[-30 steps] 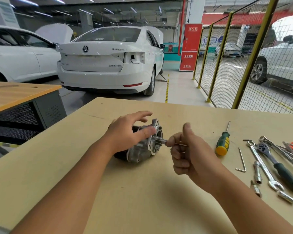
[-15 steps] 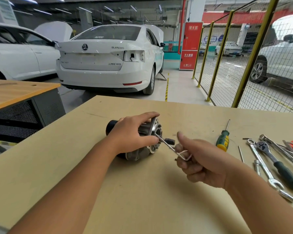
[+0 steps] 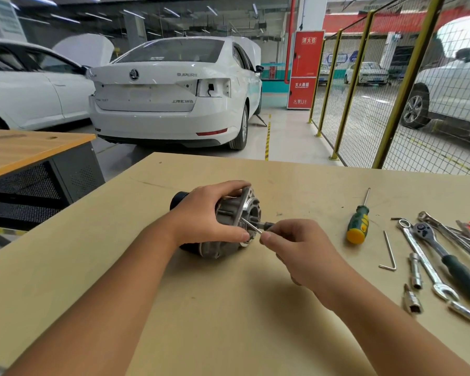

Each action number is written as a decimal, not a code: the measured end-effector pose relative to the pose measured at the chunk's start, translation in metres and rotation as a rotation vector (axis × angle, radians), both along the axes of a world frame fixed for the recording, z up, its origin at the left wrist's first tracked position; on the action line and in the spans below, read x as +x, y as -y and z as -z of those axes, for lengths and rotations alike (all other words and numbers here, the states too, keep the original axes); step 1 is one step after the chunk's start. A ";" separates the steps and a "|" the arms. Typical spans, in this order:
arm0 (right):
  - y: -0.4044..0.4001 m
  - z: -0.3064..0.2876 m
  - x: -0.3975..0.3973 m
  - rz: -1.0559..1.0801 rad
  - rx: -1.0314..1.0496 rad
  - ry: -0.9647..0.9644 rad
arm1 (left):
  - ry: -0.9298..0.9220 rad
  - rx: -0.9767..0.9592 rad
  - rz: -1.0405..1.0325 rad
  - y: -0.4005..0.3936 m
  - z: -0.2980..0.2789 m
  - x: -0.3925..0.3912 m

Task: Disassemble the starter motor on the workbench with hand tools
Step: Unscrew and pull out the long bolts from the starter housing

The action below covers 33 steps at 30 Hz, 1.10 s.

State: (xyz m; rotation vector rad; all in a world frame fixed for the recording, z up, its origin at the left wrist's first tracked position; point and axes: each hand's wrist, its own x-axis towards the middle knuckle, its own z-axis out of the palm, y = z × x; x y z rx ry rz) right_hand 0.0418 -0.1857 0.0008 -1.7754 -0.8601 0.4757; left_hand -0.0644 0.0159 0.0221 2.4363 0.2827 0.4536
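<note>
The starter motor [image 3: 229,213] lies on its side in the middle of the workbench [image 3: 228,308], grey metal flange facing right, black end pointing left. My left hand [image 3: 206,215] wraps over its housing and holds it down. My right hand [image 3: 296,245] pinches a thin hex key [image 3: 251,227] between thumb and fingers. The key's tip sits at the flange face, slanting up to the left. Most of the key is hidden inside my fingers.
To the right lie a green-and-yellow screwdriver [image 3: 358,221], a second hex key [image 3: 389,253], a ratchet [image 3: 445,256], a spanner [image 3: 421,256] and sockets [image 3: 415,270]. A second bench [image 3: 33,147] stands at left. White cars and a yellow mesh fence [image 3: 391,99] lie beyond.
My right hand has swung the hex key round at the flange and moved in closer to the motor. My left hand has shifted its grip further over the housing.
</note>
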 end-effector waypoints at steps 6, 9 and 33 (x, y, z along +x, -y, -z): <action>0.001 -0.002 0.004 0.058 0.038 0.207 | 0.002 -0.051 0.082 -0.005 0.001 0.000; 0.002 -0.005 0.003 0.002 0.049 -0.011 | 0.030 -0.082 0.099 -0.006 0.002 0.000; 0.005 -0.028 -0.022 0.084 -0.183 0.752 | 0.054 -0.039 0.234 0.015 -0.002 0.011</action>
